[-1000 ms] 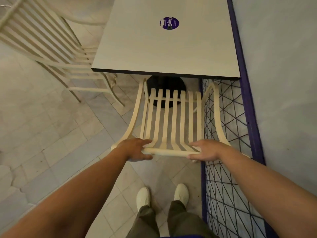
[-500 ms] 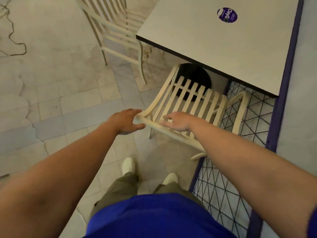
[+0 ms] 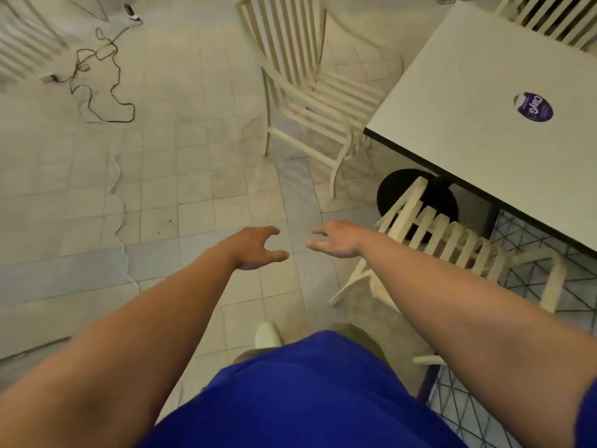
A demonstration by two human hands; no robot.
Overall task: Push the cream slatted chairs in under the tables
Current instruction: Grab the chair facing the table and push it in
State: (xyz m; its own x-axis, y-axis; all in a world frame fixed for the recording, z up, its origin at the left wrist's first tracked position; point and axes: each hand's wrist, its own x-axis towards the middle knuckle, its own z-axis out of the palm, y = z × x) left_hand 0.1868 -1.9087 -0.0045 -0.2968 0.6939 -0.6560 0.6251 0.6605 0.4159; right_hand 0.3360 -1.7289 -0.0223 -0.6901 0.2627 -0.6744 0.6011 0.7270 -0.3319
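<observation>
left hand (image 3: 255,247), right hand (image 3: 336,242) mid-frame over pale tiled floor (image 3: 193,189); fingers (image 3: 270,230) loosely spread, holding nothing. cream slatted wooden chair (image 3: 452,240) just right of right hand, untouched, seat under white square worktop (image 3: 484,108). second cream slatted chair (image 3: 336,92) upper centre, at worktop's left edge.

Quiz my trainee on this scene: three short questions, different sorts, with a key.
1. True or false: the left hand and the right hand hold nothing.
2. The near chair is: A pushed in at the table; B lying on its side; C stacked on another chair.
3. Fill in: a loose ____ lies on the floor, far left.
Key: 1 true; 2 A; 3 cable.
</observation>
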